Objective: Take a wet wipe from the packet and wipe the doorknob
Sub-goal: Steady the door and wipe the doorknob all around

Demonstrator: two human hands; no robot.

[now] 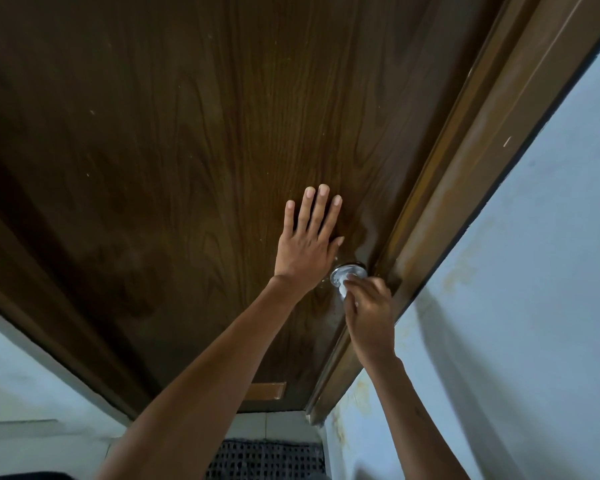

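Two hands are used: the left hand (307, 245) is spread flat on the wooden door (187, 150), while the wet wipe (343, 289), judged soft and limp, is held bunched in the right hand (371, 317) against the slick, rigid metal doorknob (347, 270).

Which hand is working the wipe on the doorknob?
The right hand: its fingers curl round a white wipe against the metal doorknob. The left hand only lies flat, fingers straight, on the door.
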